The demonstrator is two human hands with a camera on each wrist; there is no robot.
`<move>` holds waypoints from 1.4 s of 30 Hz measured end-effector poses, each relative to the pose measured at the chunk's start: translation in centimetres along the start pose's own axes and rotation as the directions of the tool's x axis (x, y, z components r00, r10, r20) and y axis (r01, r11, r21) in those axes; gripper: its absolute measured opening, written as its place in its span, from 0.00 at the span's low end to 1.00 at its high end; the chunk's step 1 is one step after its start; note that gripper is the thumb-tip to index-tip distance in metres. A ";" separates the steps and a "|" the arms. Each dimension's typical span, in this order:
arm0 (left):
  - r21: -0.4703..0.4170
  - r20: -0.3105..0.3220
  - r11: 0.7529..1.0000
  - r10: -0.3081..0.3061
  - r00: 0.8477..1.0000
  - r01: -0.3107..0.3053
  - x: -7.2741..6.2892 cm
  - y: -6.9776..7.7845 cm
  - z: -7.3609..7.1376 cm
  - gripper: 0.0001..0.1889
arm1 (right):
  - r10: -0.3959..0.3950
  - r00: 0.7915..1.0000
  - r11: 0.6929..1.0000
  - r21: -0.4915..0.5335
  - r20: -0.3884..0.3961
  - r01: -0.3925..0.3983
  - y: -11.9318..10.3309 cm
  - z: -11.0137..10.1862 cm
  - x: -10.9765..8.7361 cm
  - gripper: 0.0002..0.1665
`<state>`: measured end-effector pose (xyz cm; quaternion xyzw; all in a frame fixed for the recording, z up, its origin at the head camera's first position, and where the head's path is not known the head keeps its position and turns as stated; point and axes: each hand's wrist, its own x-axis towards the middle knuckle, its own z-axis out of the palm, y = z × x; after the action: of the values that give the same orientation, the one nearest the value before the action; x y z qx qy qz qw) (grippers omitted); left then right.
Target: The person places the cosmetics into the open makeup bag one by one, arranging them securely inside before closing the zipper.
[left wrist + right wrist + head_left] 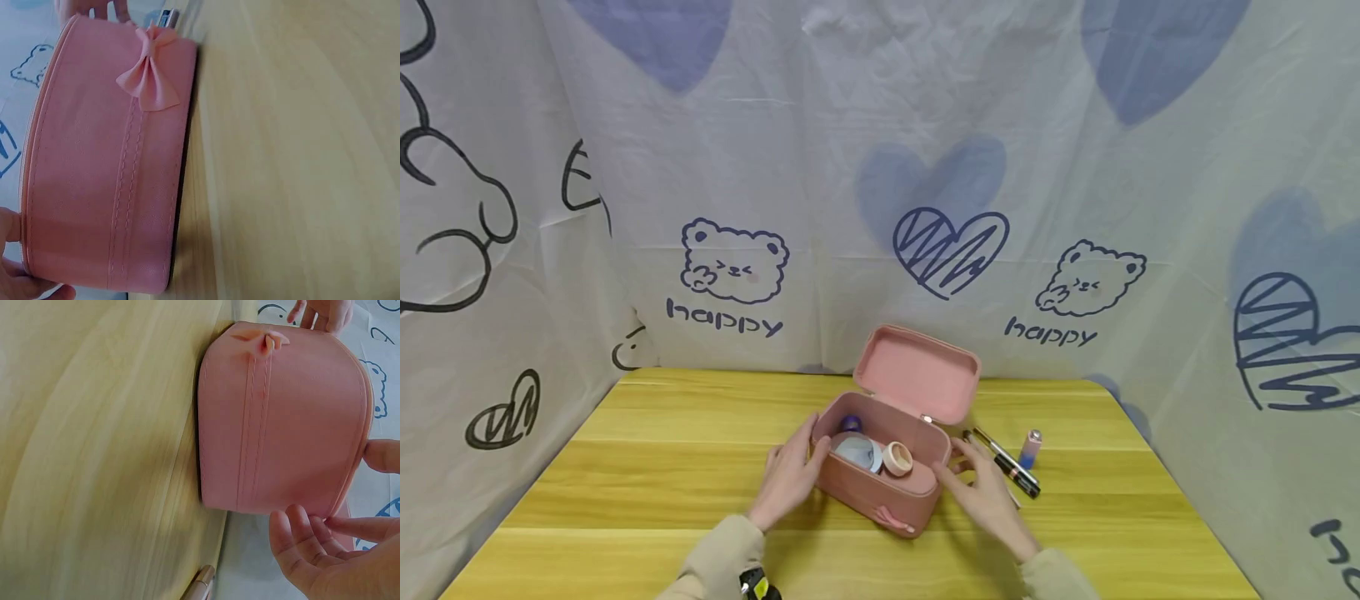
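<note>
A pink cosmetic case stands on the wooden table with its lid tipped back. Its front has stitching and a pink bow. Inside lie a round silvery disc, a small round jar with a pale rim, and a blue-purple round item. My left hand holds the left end, thumb at the front rim and fingers against the side. At the right end, my right hand holds the case likewise, with thumb at the rim and fingertips on the end wall.
To the right of the case, beside my right hand, lie a black tube, a slim gold-and-dark stick and a pink-and-blue tube. A white printed cloth hangs behind the table.
</note>
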<state>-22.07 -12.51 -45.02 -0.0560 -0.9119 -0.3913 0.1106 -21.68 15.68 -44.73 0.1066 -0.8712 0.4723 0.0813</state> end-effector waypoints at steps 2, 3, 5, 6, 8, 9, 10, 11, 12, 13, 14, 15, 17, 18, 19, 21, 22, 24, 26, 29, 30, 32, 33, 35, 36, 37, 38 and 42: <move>0.028 -0.019 1.000 -0.003 1.000 0.004 -0.2 0.0 0.2 0.28 | -0.006 1.000 1.000 -0.007 0.003 0.006 0.0 0.2 -0.1 0.32; 0.037 -0.028 0.999 -0.005 1.000 0.006 -0.4 0.1 0.3 0.28 | -0.008 1.000 1.000 -0.009 0.004 0.008 0.0 0.2 -0.1 0.34; 0.059 -0.050 0.998 -0.003 0.999 0.006 -0.6 0.1 0.4 0.28 | -0.010 1.000 1.000 -0.018 0.001 0.010 0.0 0.4 -0.1 0.36; 0.071 -0.063 0.997 0.003 0.998 0.001 -0.7 0.2 0.4 0.28 | -0.011 1.000 1.000 -0.025 -0.001 0.011 0.0 0.4 -0.1 0.37; 0.090 -0.087 0.996 0.015 0.996 -0.007 -0.9 0.3 0.5 0.28 | -0.014 1.000 0.999 -0.033 -0.004 0.014 0.0 0.6 0.0 0.39; 0.097 -0.095 0.995 0.015 0.995 -0.006 -1.0 0.4 0.5 0.28 | -0.014 1.000 0.999 -0.039 -0.007 0.014 0.1 0.7 0.0 0.40; 0.105 -0.103 0.994 0.017 0.995 -0.006 -1.0 0.5 0.5 0.28 | -0.012 1.000 0.999 -0.045 -0.010 0.011 0.2 0.7 0.1 0.40; 0.114 -0.110 0.993 0.019 0.994 -0.007 -1.1 0.5 0.5 0.28 | -0.012 1.000 0.999 -0.048 -0.013 0.012 0.3 0.8 0.2 0.40; 0.126 -0.118 0.992 0.023 0.993 -0.008 -1.2 0.6 0.5 0.28 | -0.015 1.000 0.999 -0.048 -0.017 0.015 0.4 0.9 0.3 0.40; 0.137 -0.125 0.991 0.027 0.992 -0.010 -1.2 0.7 0.5 0.28 | -0.021 1.000 0.999 -0.047 -0.022 0.020 0.4 1.0 0.4 0.39; 0.149 -0.134 0.989 0.034 0.990 -0.014 -1.3 0.9 0.5 0.28 | -0.028 0.999 0.999 -0.046 -0.029 0.027 0.6 1.1 0.5 0.39; 0.163 -0.141 0.987 0.042 0.989 -0.018 -1.3 1.0 0.5 0.28 | -0.036 0.999 0.998 -0.043 -0.035 0.034 0.7 1.1 0.7 0.38; 0.203 -0.160 0.978 0.072 0.985 -0.039 -1.5 1.2 0.5 0.28 | -0.046 0.998 0.998 -0.035 -0.048 0.044 0.9 1.2 0.9 0.36; 0.220 -0.165 0.974 0.083 0.983 -0.046 -1.5 1.3 0.5 0.28 | -0.049 0.997 0.998 -0.030 -0.053 0.048 1.0 1.2 1.0 0.35; 0.236 -0.168 0.970 0.093 0.981 -0.051 -1.6 1.4 0.4 0.28 | -0.056 0.997 0.998 -0.031 -0.057 0.054 1.1 1.2 1.1 0.34; 0.262 -0.167 0.963 0.106 0.980 -0.059 -1.8 1.5 0.4 0.28 | -0.057 0.997 0.998 -0.026 -0.060 0.055 1.3 1.2 1.2 0.32; 0.274 -0.163 0.960 0.109 0.981 -0.061 -1.8 1.6 0.4 0.28 | -0.052 0.997 0.999 -0.019 -0.059 0.051 1.4 1.1 1.3 0.32; 0.281 -0.145 0.958 0.103 0.984 -0.058 -1.9 1.7 0.2 0.29 | -0.055 0.997 0.999 -0.002 -0.052 0.054 1.5 1.1 1.5 0.31; 0.280 -0.121 0.958 0.091 0.988 -0.054 -1.8 1.7 0.0 0.30 | -0.063 0.997 0.998 0.012 -0.049 0.064 1.7 0.9 1.7 0.29; 0.250 -0.064 0.968 0.057 0.996 -0.039 -1.5 1.6 -0.5 0.32 | -0.087 0.995 0.995 0.034 -0.049 0.089 1.9 0.8 2.0 0.27; 0.228 -0.045 0.973 0.041 0.998 -0.029 -1.4 1.4 -0.6 0.33 | -0.096 0.994 0.994 0.038 -0.052 0.098 2.0 0.7 2.2 0.26; 0.149 -0.003 0.989 0.013 1.000 -0.012 -0.9 0.9 -0.9 0.34 | -0.112 0.992 0.992 0.057 -0.056 0.115 2.2 0.6 2.4 0.26; 0.105 0.018 0.994 0.002 1.000 -0.004 -0.6 0.6 -1.0 0.34 | -0.109 0.992 0.991 0.068 -0.057 0.113 2.3 0.6 2.6 0.25; -0.006 0.053 1.000 -0.008 0.999 0.008 0.0 -0.2 -1.2 0.34 | -0.102 0.993 0.991 0.081 -0.058 0.107 2.5 0.5 2.8 0.25; -0.065 0.072 0.998 -0.002 0.997 0.007 0.4 -0.5 -1.2 0.33 | -0.098 0.994 0.991 0.089 -0.057 0.103 2.6 0.5 2.9 0.25; -0.122 0.090 0.992 0.002 0.996 0.009 0.7 -0.9 -1.3 0.33 | -0.097 0.994 0.990 0.094 -0.055 0.102 2.7 0.5 3.0 0.25; -0.168 0.108 0.986 0.007 0.994 0.011 1.0 -1.3 -1.3 0.32 | -0.098 0.994 0.990 0.096 -0.051 0.103 2.8 0.4 3.1 0.25; -0.308 0.163 0.951 0.021 0.986 0.031 2.0 -2.2 -1.4 0.30 | -0.073 0.997 0.992 0.105 -0.032 0.076 3.0 0.2 3.5 0.25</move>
<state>-24.22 -15.02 -45.13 -0.1024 -0.8453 -0.5238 0.0241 -25.84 16.69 -46.43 0.1365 -0.8389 0.5161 0.1055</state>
